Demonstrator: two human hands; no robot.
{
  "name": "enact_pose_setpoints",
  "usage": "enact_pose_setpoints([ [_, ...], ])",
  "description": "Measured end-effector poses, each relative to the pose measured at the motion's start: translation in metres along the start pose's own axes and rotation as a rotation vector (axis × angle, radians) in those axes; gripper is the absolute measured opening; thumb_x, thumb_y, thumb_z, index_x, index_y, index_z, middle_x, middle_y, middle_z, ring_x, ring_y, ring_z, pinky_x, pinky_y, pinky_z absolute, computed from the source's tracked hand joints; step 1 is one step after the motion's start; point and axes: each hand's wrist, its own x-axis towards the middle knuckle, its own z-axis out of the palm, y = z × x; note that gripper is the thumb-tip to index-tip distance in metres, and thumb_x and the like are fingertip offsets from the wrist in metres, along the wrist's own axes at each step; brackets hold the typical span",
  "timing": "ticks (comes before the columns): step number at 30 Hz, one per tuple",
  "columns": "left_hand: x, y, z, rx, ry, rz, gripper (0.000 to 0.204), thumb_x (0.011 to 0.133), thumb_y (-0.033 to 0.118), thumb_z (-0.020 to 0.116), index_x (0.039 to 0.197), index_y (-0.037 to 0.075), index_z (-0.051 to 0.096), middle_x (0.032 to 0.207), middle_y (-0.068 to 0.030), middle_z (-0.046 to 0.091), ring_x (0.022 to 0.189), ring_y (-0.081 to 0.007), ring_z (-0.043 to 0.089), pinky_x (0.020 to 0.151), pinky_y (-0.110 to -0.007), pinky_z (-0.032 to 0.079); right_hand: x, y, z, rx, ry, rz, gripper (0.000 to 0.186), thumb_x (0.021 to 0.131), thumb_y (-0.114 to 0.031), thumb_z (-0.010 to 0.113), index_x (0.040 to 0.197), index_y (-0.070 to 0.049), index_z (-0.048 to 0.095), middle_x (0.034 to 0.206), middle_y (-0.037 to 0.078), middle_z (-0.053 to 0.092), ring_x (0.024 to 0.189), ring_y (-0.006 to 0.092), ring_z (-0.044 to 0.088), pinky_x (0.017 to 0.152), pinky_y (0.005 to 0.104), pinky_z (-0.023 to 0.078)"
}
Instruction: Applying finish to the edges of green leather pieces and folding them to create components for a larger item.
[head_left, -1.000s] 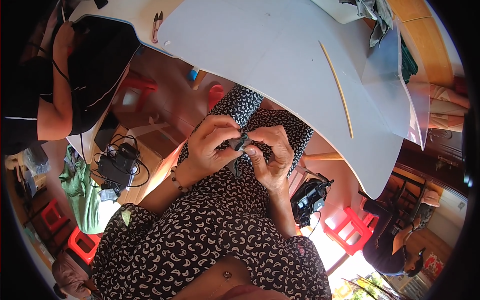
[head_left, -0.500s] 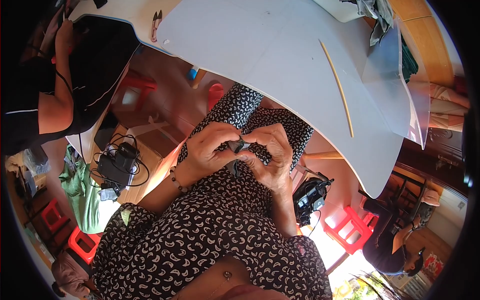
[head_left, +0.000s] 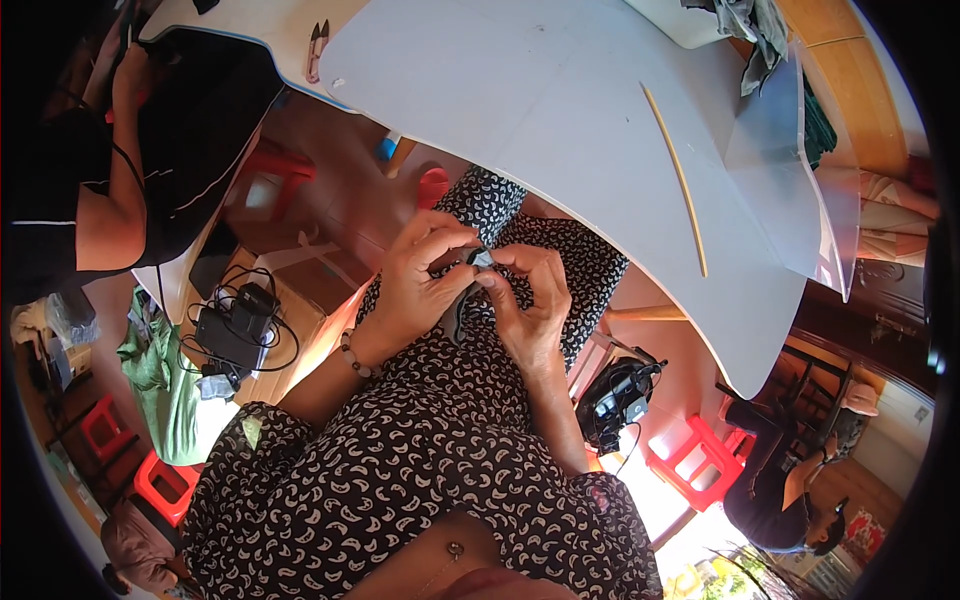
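Above my lap, both hands pinch a small dark grey-green piece of cloth point(head_left: 459, 316) with a paler grey part at its top. My left hand point(head_left: 415, 275) has its thumb and forefinger closed on the cloth's upper left side. On the other side, my right hand point(head_left: 535, 300) grips the pale part between thumb and forefinger. A narrow end of the cloth hangs below the fingertips. The fingers cover much of the piece, so its full shape is hidden.
Ahead is a pale table point(head_left: 520, 90) bearing a thin wooden stick point(head_left: 676, 180) and small thread snips point(head_left: 317, 52). Grey cloth point(head_left: 765, 45) hangs at the far right. A cardboard box point(head_left: 300, 300) with cabled black devices stands left. A person in black works at left; another sits at right.
Both hands have moved up slightly, away from my body, with the cloth. More of its hanging end now shows below the fingers.
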Motion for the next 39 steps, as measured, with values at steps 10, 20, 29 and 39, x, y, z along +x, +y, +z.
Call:
enact_pose_setpoints([
  [10,0.0,-0.002,-0.014,-0.446,-0.252,-0.472,0.021,0.092,0.009,0.075,0.111,0.001,0.068,0.106,0.0017,0.056,0.099,-0.0111,0.057,0.087,-0.026,0.049,0.005,0.014,0.016,0.067,-0.009,0.092,0.012,0.085,0.006,0.067,0.091,-0.003,0.061,0.088,0.009,0.064,0.084,0.0283,0.058,0.075,0.0388,0.049],
  [20,-0.007,0.005,-0.022,-1.028,-0.289,-0.879,0.023,0.097,0.026,0.071,0.115,0.012,0.071,0.106,0.0066,0.067,0.1,-0.0058,0.053,0.099,-0.03,0.037,0.013,-0.01,0.003,0.05,-0.105,-0.012,0.012,0.09,-0.003,0.07,0.099,-0.003,0.062,0.09,0.01,0.064,0.084,0.0295,0.058,0.076,0.0402,0.049],
  [29,-0.004,0.01,-0.014,-0.598,-0.158,-0.641,0.018,0.097,0.024,0.07,0.098,0.005,0.073,0.113,0.0032,0.045,0.108,-0.0083,0.047,0.098,-0.028,0.036,0.005,-0.019,-0.007,0.089,-0.091,0.196,0.016,0.086,-0.008,0.077,0.094,-0.001,0.065,0.091,0.011,0.067,0.084,0.0279,0.06,0.078,0.0381,0.05],
  [39,-0.009,0.008,-0.005,-0.539,-0.182,-0.595,0.017,0.097,0.02,0.071,0.089,0.005,0.07,0.112,0.0027,0.043,0.101,-0.0068,0.045,0.09,-0.025,0.037,-0.002,-0.011,0.001,0.252,-0.026,0.371,0.013,0.098,-0.011,0.067,0.095,-0.001,0.061,0.087,0.007,0.064,0.074,0.014,0.058,0.068,0.0295,0.048],
])
